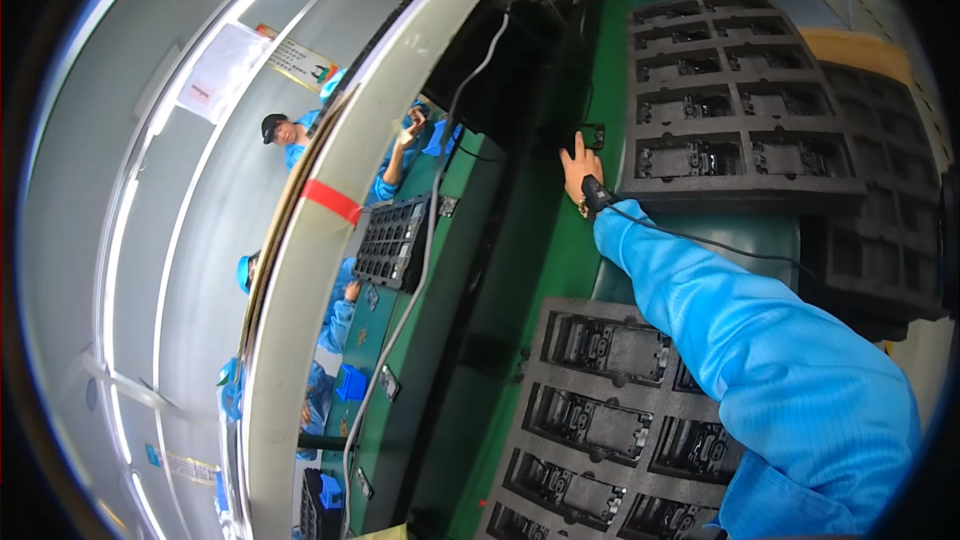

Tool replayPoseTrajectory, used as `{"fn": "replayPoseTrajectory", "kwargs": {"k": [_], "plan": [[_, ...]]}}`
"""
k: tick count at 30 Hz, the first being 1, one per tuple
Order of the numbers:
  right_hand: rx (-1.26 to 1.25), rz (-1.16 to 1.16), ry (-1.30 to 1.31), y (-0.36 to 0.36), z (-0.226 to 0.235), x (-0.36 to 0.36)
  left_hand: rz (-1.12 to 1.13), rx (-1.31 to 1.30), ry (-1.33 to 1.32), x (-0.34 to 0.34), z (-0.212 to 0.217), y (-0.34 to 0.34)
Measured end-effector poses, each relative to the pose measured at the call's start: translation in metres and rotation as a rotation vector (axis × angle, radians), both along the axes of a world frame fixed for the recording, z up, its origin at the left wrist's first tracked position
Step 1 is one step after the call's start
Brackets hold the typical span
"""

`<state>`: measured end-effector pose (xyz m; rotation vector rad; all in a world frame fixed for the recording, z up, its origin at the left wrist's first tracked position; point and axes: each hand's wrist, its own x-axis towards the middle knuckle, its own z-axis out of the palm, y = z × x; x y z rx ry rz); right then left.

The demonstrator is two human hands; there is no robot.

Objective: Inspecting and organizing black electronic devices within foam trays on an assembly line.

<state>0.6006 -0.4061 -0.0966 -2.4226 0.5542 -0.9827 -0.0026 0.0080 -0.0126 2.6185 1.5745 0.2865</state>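
My right hand (580, 168) reaches over the green work surface (575, 250), its back showing. Two fingers stretch forward and apart, with nothing visible held in them. Beside the fingertips lies a small dark flat part (597, 134); I cannot tell whether they touch it. A black band with a cable circles the wrist above a blue sleeve. Just right of the hand is a grey foam tray (690, 118) whose pockets hold black phone-frame-like parts. A second foam tray (605, 390) with similar parts lies partly under my forearm. My left hand is outside the picture.
More foam trays (885, 180) are stacked at the right. A pale rail (345, 140) with red tape and a hanging grey cable (430, 240) run along the left. Beyond, co-workers in blue sit at a green bench (400, 390) with a black tray (392, 243) and blue bins (350, 382).
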Motion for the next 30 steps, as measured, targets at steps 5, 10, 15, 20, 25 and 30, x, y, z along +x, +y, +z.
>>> {"fn": "replayPoseTrajectory", "kwargs": {"k": [5, 10, 15, 20, 25, 30], "plan": [[-0.065, 0.084, -0.181, -0.007, 0.001, -0.023, -0.002, -0.167, -0.106, 0.009, 0.011, -0.010], [0.323, 0.448, -0.072, 0.033, 0.055, -0.053, -0.027, -0.081, -0.097, 0.013, 0.024, -0.028], [0.216, 1.367, 0.367, 0.063, 0.108, -0.115, -0.106, 0.102, -0.226, -0.010, -0.037, 0.052], [-0.172, 1.427, 0.244, 0.055, 0.059, -0.180, -0.088, 0.026, -0.182, 0.006, -0.027, 0.032], [-0.098, 1.257, 0.221, 0.058, 0.059, -0.208, -0.152, 0.026, -0.225, 0.007, -0.025, 0.049], [-0.248, 1.218, 0.243, 0.039, 0.059, -0.235, -0.375, 0.151, -0.102, -0.013, -0.024, 0.048]]}}
